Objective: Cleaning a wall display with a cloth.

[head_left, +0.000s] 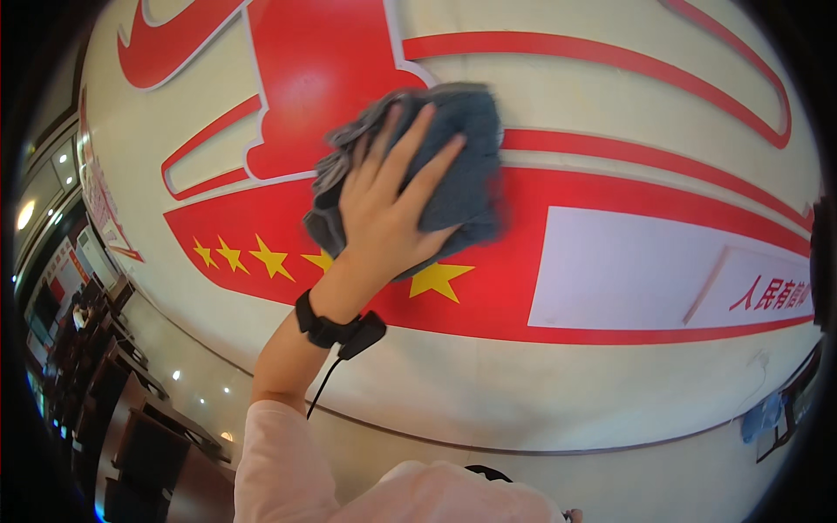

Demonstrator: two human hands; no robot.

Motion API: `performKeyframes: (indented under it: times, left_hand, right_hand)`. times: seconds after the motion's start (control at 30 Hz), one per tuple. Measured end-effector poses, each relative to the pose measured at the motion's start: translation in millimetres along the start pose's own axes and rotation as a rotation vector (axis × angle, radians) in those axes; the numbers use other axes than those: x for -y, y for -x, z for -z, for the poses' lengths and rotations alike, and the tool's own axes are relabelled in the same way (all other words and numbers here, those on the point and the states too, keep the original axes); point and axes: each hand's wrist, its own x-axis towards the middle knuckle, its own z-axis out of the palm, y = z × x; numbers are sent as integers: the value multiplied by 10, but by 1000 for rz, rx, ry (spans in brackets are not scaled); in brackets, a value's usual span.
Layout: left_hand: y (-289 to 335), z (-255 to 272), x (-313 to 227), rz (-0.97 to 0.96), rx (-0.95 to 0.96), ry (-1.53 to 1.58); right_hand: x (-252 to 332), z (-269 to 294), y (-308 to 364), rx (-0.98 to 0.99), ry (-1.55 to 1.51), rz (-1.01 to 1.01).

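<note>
My left hand presses a folded grey-blue cloth flat against the wall panel, its fingers spread over the cloth and the thumb toward the right. The cloth's edges and my fingertips are blurred. Behind it is a red band with a row of yellow stars; the cloth and hand partly cover the stars. A large red raised shape rises just above. A black strap with a small box sits on my left wrist, a cable hanging from it. Of my right hand, only a tiny part seems to show at the lower edge.
Red raised strips curve across the cream wall. At the right of the band, a pale panel carries a raised plate with red lettering. Brown desks and chairs line the left, with a person seated farther back. A blue object stands at far right.
</note>
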Motion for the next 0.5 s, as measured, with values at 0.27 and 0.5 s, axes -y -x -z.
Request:
performKeyframes:
  times: [0.27,0.5]
  left_hand:
    - [-198,27,51,-133,-3,163]
    - [44,379,796,158,-8,74]
  right_hand:
    - [899,34,-371,101,-54,-77]
    - [1249,162,-630,98,-7,-6]
